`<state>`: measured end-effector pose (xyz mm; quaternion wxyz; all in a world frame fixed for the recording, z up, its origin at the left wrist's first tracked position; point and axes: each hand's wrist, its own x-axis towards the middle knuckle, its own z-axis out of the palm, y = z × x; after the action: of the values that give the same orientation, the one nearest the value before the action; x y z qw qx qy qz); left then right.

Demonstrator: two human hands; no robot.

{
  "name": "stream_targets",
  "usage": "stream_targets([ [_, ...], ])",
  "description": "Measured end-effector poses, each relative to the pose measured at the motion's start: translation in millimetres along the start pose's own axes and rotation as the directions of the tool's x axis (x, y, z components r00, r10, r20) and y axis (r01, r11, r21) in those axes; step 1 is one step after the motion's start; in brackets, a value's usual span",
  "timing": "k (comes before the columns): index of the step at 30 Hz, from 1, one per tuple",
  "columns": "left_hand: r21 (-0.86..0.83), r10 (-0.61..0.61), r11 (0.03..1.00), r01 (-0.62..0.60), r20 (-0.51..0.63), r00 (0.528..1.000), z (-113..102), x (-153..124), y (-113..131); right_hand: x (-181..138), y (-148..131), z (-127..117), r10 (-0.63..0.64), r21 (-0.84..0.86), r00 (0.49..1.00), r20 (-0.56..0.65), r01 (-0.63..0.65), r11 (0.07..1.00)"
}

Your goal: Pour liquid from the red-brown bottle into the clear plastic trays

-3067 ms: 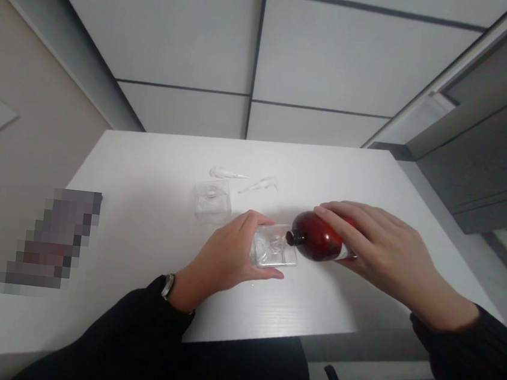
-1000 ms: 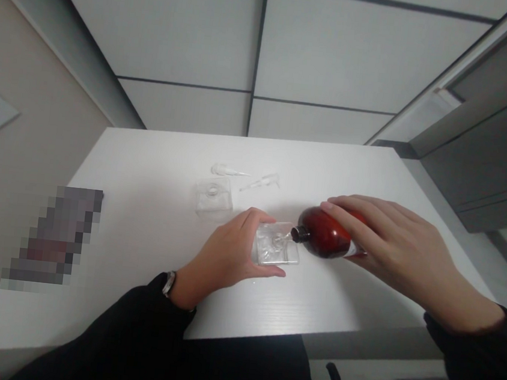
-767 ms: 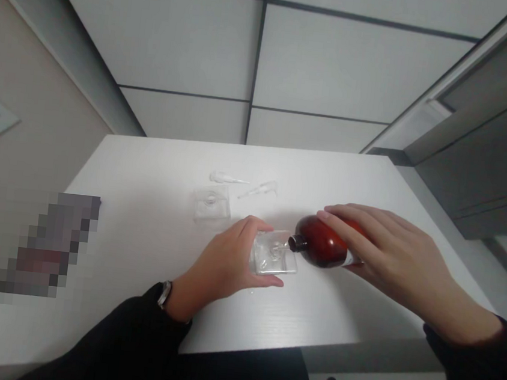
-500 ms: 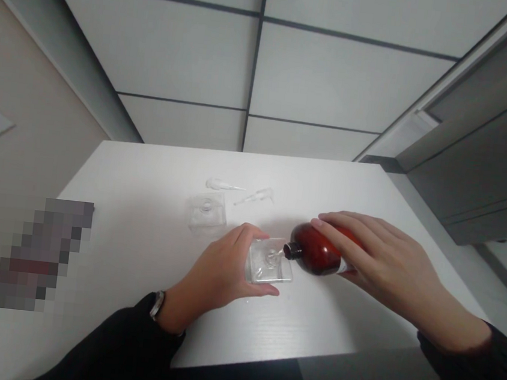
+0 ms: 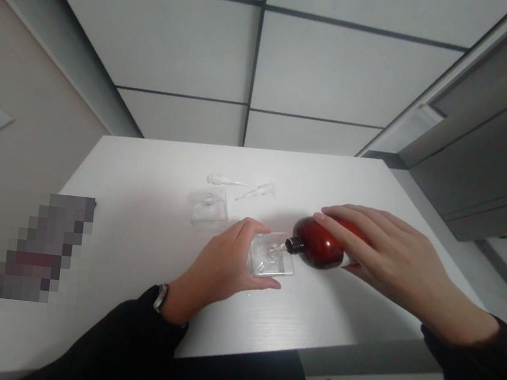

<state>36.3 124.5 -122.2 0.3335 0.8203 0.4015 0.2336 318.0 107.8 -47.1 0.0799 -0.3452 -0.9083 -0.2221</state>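
My left hand (image 5: 228, 260) is closed around a small clear square container (image 5: 268, 264) with a round opening in its top. My right hand (image 5: 378, 251) grips a dark amber bottle (image 5: 320, 245) tipped onto its side. The bottle's uncapped black neck (image 5: 293, 245) points left, over the container's right part, close to the round opening. A clear trickle seems to run from the neck toward the opening. A second clear square container (image 5: 209, 206) stands on the table beyond my left hand.
Two clear droppers, one on the left (image 5: 225, 180) and one on the right (image 5: 257, 191), lie behind the containers on the white table (image 5: 147, 167). A blurred-out object (image 5: 43, 246) lies at the table's left. White panels (image 5: 187, 44) rise behind the table.
The whole view has shifted slightly, so everything sits a little higher in the picture. Both hands keep their holds, and the bottle stays tipped over the container.
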Motion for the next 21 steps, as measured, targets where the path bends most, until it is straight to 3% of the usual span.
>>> stream_targets([
  [21,0.008,-0.01,1.0,0.01,0.002,1.0,-3.5,-1.3,3.4,1.8,2.6,-4.5,-0.01,-0.002,1.0,0.011,0.01,1.0],
])
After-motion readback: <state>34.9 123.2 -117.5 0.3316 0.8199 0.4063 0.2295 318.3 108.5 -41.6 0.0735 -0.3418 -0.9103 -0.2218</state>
